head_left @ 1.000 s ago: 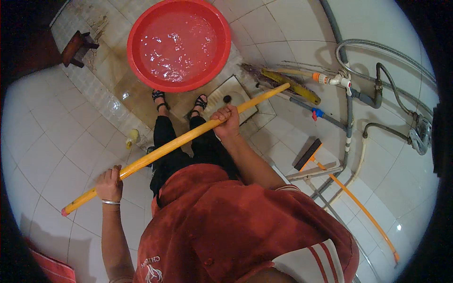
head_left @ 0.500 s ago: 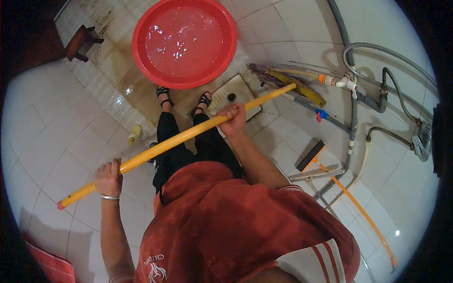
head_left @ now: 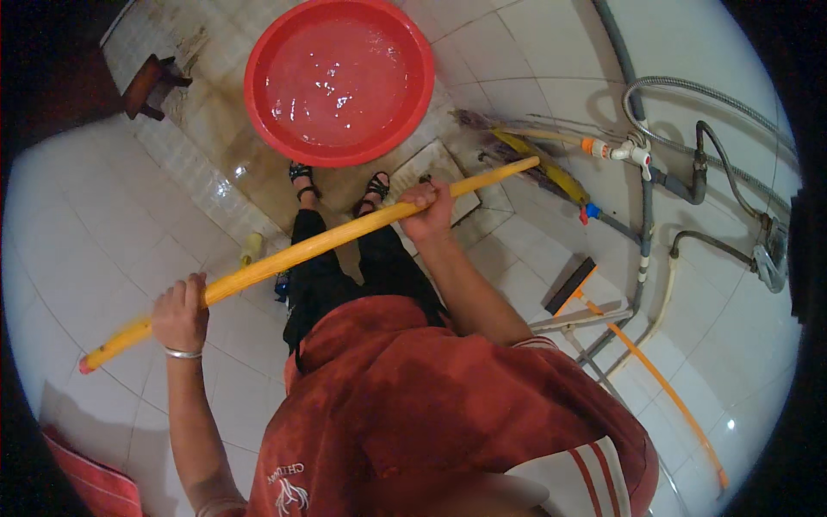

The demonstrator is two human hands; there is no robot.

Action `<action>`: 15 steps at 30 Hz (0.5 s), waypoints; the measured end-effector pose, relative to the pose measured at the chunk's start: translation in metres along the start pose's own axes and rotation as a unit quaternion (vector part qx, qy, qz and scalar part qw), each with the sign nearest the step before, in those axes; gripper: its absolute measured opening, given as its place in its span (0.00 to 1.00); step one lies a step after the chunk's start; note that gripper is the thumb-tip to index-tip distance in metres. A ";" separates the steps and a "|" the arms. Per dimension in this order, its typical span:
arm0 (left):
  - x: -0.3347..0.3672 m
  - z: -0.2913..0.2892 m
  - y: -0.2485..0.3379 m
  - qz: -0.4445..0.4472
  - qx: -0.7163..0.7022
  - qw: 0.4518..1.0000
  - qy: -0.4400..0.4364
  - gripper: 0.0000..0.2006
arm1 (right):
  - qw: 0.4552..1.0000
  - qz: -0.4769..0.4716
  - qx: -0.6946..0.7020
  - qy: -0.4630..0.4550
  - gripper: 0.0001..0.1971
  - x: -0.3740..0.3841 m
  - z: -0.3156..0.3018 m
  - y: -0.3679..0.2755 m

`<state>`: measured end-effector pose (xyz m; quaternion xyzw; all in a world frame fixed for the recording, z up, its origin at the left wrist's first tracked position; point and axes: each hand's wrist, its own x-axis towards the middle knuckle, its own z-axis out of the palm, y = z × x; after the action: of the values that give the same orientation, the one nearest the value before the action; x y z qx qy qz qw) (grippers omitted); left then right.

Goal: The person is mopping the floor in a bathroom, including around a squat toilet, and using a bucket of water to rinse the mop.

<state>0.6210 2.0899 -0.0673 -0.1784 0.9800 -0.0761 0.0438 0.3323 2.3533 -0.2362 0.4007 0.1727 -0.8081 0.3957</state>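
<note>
A long yellow wooden pole (head_left: 301, 248) slants across in front of me, its reddish-tipped end low on the left and its plain end up on the right. My left hand (head_left: 181, 308), with a silver bangle at the wrist, is closed round it near the low end. Farther up, my right hand (head_left: 427, 212) grips the pole with curled fingers. In the picture, the upper end overlaps a yellow-handled broom or brush (head_left: 551, 179) by the wall; I cannot tell whether they touch. A big red basin (head_left: 425, 77) holding water stands beyond my feet.
At the far left is a small dark wooden stool (head_left: 152, 86). Behind my right hand lies a squat toilet pan (head_left: 431, 168). Grey pipes (head_left: 646, 220), taps and hoses run along the right wall, with an orange-handled squeegee (head_left: 659, 370) below. Red cloth (head_left: 95, 474) is at lower left.
My left hand and the pole's low end have shifted left and slightly up. The right hand has barely moved, and both hands still hold the pole.
</note>
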 end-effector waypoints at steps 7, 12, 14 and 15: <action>-0.042 0.001 0.024 0.027 -0.087 0.983 -0.159 0.11 | 0.995 -0.018 -0.050 0.089 0.13 0.010 -0.032 0.015; -0.048 0.001 0.034 -0.027 -0.183 0.922 -0.342 0.12 | 0.971 -0.022 -0.130 0.197 0.11 0.022 -0.060 0.023; -0.036 -0.014 0.040 -0.052 -0.198 0.877 -0.434 0.13 | 0.969 -0.020 -0.141 0.202 0.12 0.024 -0.069 0.026; -0.031 -0.020 0.039 -0.043 -0.193 0.881 -0.430 0.13 | 0.964 -0.008 -0.161 0.210 0.12 0.024 -0.073 0.027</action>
<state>0.6337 2.1399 -0.0519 -0.2403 0.8514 0.1975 0.4223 0.3814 2.3681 -0.2996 0.4913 0.3827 -0.6704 0.4034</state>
